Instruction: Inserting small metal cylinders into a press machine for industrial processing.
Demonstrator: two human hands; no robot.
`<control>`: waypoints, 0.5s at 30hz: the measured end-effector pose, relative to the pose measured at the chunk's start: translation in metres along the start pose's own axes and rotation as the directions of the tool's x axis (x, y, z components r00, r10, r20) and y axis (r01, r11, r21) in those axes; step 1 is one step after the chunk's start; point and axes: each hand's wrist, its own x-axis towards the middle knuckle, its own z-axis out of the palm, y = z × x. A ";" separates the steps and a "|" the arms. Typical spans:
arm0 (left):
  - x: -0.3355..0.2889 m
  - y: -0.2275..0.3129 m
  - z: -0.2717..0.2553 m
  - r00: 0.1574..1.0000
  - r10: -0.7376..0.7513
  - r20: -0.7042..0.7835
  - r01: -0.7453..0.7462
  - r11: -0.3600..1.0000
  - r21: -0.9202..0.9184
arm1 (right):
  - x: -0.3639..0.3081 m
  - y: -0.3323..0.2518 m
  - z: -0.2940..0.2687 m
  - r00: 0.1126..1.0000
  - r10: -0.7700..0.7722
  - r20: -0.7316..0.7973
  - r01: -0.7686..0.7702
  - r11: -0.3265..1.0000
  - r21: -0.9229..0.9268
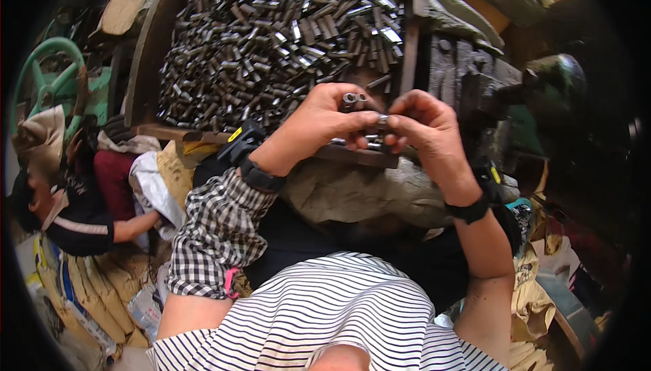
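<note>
A wooden tray [141, 66] heaped with short metal tubes [251, 52] lies in front of me. My left hand [325, 116] is over the tray's near right part, closed, with a pair of short metal tubes [352, 100] sticking up between its fingers, open ends showing. My right hand [430, 127] comes in from the right with its fingers pinched together. The fingertips of both hands meet on a small shiny metal piece [382, 120], mostly covered by the thumbs. A few more tubes show just beneath the hands, near the tray's front edge.
Another person [85, 201] sits at the left, an arm reaching toward light cloth. Behind stands a green handwheel [51, 86]. Dark greasy machinery [556, 86] is at the right. A grey-brown cloth [359, 191] lies below the tray; brown sacks [95, 289] are stacked lower left.
</note>
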 end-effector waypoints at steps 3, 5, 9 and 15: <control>-0.002 0.004 0.001 0.998 -0.006 -0.057 0.004 0.999 -0.034 | -0.002 -0.003 0.006 0.999 -0.022 -0.034 0.021 0.999 -0.036; 0.000 0.001 -0.002 0.997 0.013 -0.071 -0.020 0.995 -0.097 | -0.006 -0.008 0.010 0.987 -0.128 -0.101 0.110 0.980 -0.165; 0.004 -0.013 -0.012 0.985 0.061 -0.159 -0.081 0.989 -0.122 | -0.060 -0.041 0.018 0.885 -0.439 -0.152 0.346 0.842 -0.414; -0.021 -0.013 -0.014 0.949 0.151 -0.276 -0.178 0.981 -0.074 | -0.227 -0.093 -0.014 0.033 -0.984 -0.175 0.343 0.175 -0.923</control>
